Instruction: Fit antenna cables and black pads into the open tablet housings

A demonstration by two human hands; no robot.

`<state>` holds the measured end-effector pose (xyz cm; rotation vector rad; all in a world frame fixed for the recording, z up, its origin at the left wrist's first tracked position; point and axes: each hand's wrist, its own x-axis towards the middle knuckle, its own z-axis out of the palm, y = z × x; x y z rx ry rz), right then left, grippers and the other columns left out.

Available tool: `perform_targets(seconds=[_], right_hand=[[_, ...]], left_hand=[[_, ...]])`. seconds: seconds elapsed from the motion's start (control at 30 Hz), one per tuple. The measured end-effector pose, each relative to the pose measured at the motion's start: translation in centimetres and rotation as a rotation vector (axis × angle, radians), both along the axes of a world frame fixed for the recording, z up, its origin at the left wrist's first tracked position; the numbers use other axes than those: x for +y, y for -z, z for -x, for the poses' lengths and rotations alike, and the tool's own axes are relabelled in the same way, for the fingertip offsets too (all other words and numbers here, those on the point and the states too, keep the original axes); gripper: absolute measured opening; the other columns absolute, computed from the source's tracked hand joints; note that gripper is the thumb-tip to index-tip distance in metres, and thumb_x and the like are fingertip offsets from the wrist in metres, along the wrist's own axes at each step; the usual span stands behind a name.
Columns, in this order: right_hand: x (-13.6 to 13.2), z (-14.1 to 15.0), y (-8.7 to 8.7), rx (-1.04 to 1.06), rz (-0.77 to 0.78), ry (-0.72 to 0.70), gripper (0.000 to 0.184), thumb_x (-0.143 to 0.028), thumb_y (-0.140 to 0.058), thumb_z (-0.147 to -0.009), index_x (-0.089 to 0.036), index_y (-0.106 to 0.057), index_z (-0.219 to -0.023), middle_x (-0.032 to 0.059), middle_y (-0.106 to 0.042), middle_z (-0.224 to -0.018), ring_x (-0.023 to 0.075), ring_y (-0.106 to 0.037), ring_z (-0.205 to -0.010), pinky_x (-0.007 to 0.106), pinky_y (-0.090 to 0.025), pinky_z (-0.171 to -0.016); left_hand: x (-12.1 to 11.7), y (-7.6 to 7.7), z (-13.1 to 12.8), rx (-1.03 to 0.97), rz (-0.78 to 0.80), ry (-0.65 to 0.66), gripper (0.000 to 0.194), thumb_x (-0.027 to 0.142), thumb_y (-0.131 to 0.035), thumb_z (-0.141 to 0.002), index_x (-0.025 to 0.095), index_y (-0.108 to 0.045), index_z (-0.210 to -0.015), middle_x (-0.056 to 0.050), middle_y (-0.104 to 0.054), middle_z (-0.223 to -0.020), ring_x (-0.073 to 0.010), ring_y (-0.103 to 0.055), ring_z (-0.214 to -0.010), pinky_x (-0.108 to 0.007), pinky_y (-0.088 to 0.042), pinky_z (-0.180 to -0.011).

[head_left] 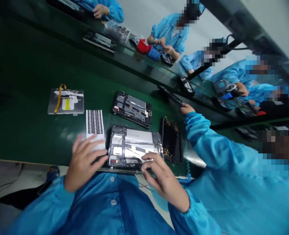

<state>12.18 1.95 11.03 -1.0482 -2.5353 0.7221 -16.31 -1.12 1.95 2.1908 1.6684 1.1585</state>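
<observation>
An opened tablet (139, 135) lies at the table's near edge, its silver battery area, black frame and thin cables exposed. My left hand (84, 163) is open, fingers spread, over the lower part of a white sheet of black stickers (95, 122) left of the tablet. At the tablet's lower right, my right hand (165, 181) has thumb and fingertips curled together; anything between them is too small to make out. Behind the first tablet lies a second opened tablet (132, 109).
A silver display panel (73, 103) with an orange ribbon cable lies at left. Right of the tablets is a black tray (170, 140) holding small gold-coloured pieces. A co-worker's hand (187, 109) at right holds a dark flat device (171, 94). Other workers sit across a raised shelf (127, 58).
</observation>
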Motion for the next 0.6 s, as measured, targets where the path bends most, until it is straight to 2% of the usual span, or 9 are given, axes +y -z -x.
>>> perform_targets(seconds=[0.1,0.2,0.37,0.6], right_hand=[[-1.7,-0.8,2.4,-0.019,-0.021,0.058,0.01,-0.011,-0.051,-0.096,-0.021,-0.054,-0.099,0.01,-0.057,-0.108,0.0222,-0.059,-0.103,0.037,-0.054,-0.086],[-1.9,-0.7,3.1,-0.022,-0.054,0.077,0.009,-0.012,-0.052,-0.096,-0.02,-0.054,-0.099,0.0101,-0.058,-0.107,0.0228,-0.059,-0.102,0.038,-0.054,-0.086],[-1.2,-0.3,3.2,-0.005,-0.08,0.078,0.01,-0.011,-0.051,-0.097,-0.019,-0.056,-0.098,0.0107,-0.059,-0.107,0.0225,-0.059,-0.102,0.038,-0.054,-0.087],[-0.3,0.7,3.9,-0.012,-0.098,0.014,0.01,-0.013,-0.049,-0.098,-0.017,-0.058,-0.097,0.0123,-0.062,-0.104,0.0229,-0.06,-0.099,0.038,-0.055,-0.085]], left_hand=[[-1.9,-1.5,-5.3,-0.021,-0.053,0.111,0.011,0.026,-0.065,-0.091,0.024,-0.069,-0.101,0.0,-0.074,-0.114,-0.0215,-0.058,-0.126,-0.047,-0.019,-0.122],[-2.1,-1.2,-8.3,-0.011,-0.092,0.124,0.014,0.02,-0.065,-0.091,0.019,-0.067,-0.105,-0.003,-0.074,-0.111,-0.0218,-0.061,-0.123,-0.043,-0.023,-0.12],[-0.9,0.1,-8.8,-0.013,-0.077,0.106,0.006,0.017,-0.062,-0.092,0.019,-0.066,-0.097,-0.001,-0.075,-0.1,-0.0207,-0.064,-0.118,-0.041,-0.024,-0.118],[-1.0,0.4,-8.8,-0.058,-0.037,0.076,0.001,0.021,-0.064,-0.091,0.022,-0.064,-0.09,0.002,-0.075,-0.096,-0.0198,-0.065,-0.116,-0.04,-0.025,-0.117]])
